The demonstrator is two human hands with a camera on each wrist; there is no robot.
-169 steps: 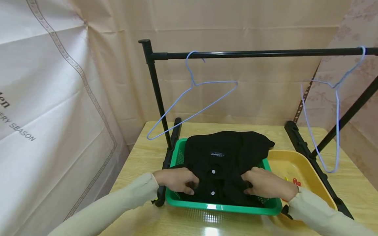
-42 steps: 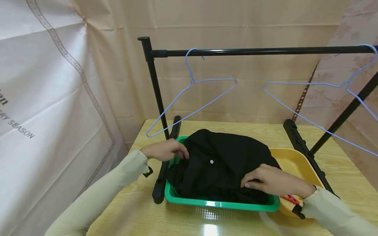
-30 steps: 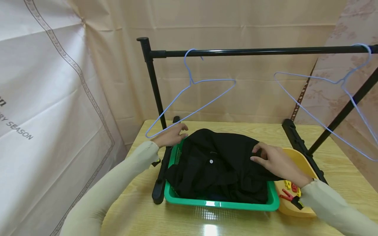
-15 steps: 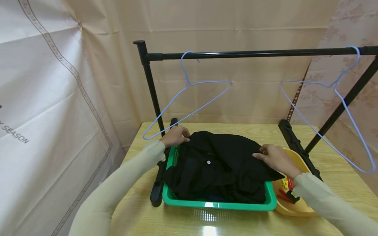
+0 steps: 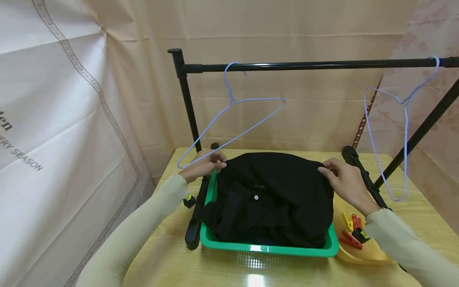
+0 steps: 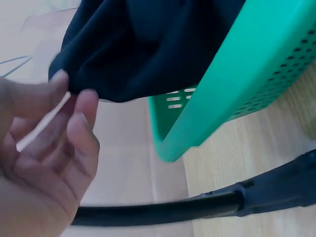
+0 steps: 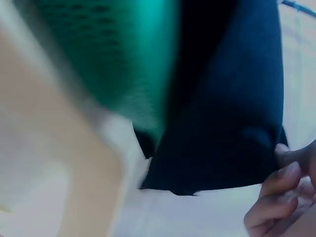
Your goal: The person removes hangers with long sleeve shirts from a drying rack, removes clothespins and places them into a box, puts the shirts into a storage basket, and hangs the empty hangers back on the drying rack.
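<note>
A black shirt (image 5: 265,191) with one white button showing lies bunched in a green basket (image 5: 272,250), its far edge lifted. My left hand (image 5: 203,164) pinches that edge at the far left, between thumb and fingertips; the left wrist view shows the dark cloth (image 6: 133,49) hanging from the fingertips beside the basket wall (image 6: 217,84). At the far right corner my right hand (image 5: 346,183) pinches the shirt; in the right wrist view the cloth (image 7: 227,123) drapes from thumb and fingers over the basket's side.
A black rack (image 5: 305,65) stands over the table, carrying a blue hanger (image 5: 229,104) at left, in front of my left hand, and another blue hanger (image 5: 405,103) at right. Right of the basket, a yellow tray (image 5: 373,255) holds red and yellow clothespins (image 5: 351,239).
Both hands have moved from the shirt's front to its far edge. The right hand has lifted the far right corner up and back. The right hanger has swung round.
</note>
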